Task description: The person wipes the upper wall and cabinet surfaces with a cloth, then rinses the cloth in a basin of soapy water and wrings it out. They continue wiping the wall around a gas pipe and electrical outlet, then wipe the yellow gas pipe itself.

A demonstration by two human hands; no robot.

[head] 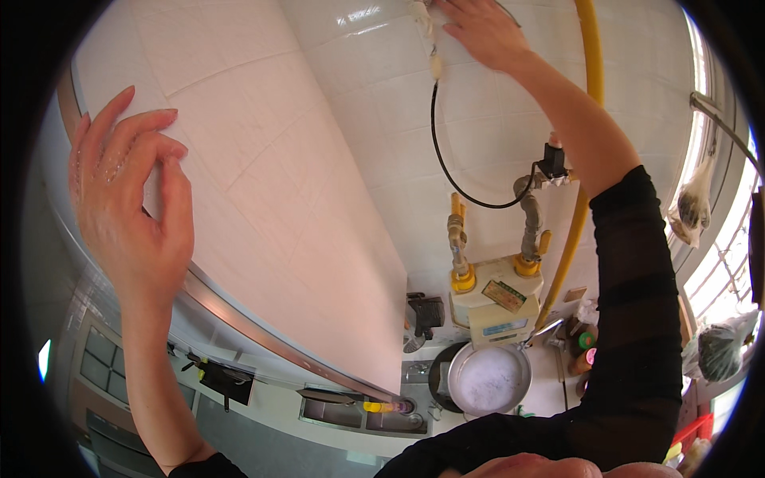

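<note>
My left hand (134,185) is raised at the left with nothing in it, wet and flecked with suds. Its fingers are apart, and its thumb tip is close to the index fingertip. Behind it spreads a broad white panel (287,197), apparently a cabinet top, with creases and a brown metal edge strip (239,310). My right hand (487,33) reaches up to the white tiled wall (394,119), beside a whitish wrapped cable end (435,66). The top of the view cuts off its fingertips, and whether it grips anything is hidden.
A black cable (442,152) runs to a valve (553,161) near a yellow pipe (571,257). Below are a gas meter (505,319), a pan of sudsy water (493,379) and a sink (334,412). Plastic bags (696,203) hang by the window (726,269).
</note>
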